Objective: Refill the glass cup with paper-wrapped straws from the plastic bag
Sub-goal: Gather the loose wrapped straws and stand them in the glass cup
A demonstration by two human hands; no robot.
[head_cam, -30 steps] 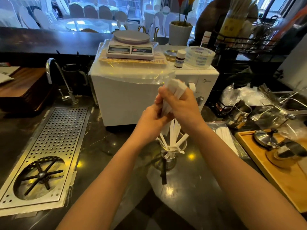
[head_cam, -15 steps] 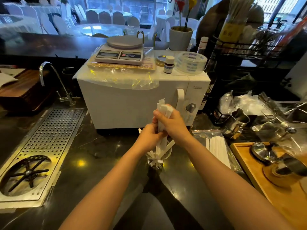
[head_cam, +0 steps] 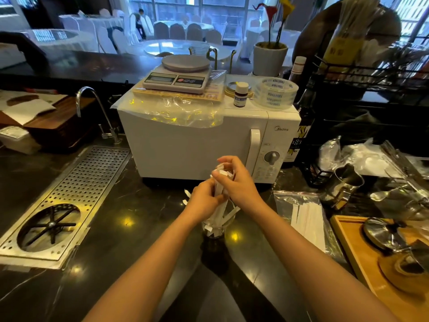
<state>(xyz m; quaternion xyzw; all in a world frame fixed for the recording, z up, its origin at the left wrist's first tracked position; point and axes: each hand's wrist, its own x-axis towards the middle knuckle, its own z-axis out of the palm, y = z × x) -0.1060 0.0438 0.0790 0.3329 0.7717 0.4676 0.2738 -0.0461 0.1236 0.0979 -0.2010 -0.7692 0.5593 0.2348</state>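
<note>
Both hands, left hand [head_cam: 204,198] low and right hand [head_cam: 234,182] high, grip one bundle of straws [head_cam: 219,189] above the cup [head_cam: 214,228] on the worktop [head_cam: 139,228]; lower it straight before loosening. More wait in the bag [head_cam: 306,217], right.

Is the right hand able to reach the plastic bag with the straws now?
Probably not at once: the right hand is gripping the straw bundle above the glass cup. The plastic bag lies unobstructed to its right.

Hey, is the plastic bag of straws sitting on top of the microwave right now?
No, the plastic bag lies flat on the dark counter to the right of the glass cup, in front of the microwave.
</note>
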